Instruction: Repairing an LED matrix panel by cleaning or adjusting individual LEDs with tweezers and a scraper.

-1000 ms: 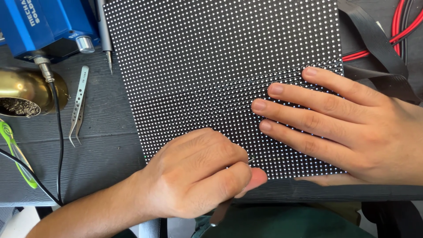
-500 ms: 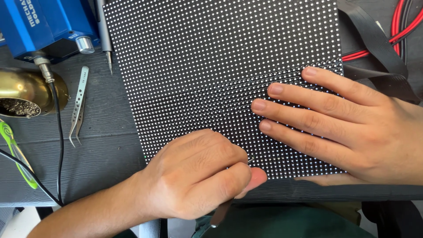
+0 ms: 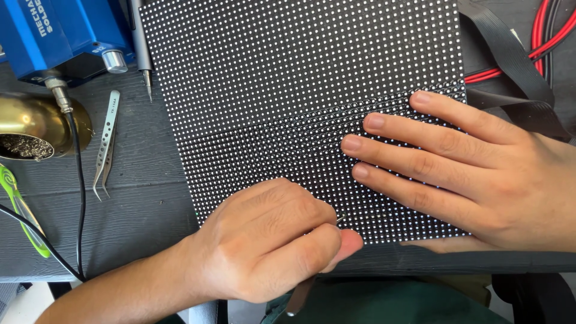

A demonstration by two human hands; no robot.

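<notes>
A black panel (image 3: 288, 90) covered in a grid of small white dots lies flat on the dark grey table (image 3: 138, 222). My right hand (image 3: 474, 174) rests on its near right part, fingers spread flat and pointing left. My left hand (image 3: 270, 240) is closed around a thin metal tool (image 3: 298, 297) at the panel's near edge. The tool's tip touches the panel by my thumb, and its handle sticks out below my palm.
Curved metal tweezers (image 3: 105, 144) lie left of the panel. A blue soldering station (image 3: 60, 36), a brass tip-cleaner bowl (image 3: 30, 129), a black cable (image 3: 78, 192) and a green-handled tool (image 3: 21, 210) sit at the left. Red and black wires (image 3: 528, 48) and a flat ribbon cable (image 3: 510, 66) run at the right.
</notes>
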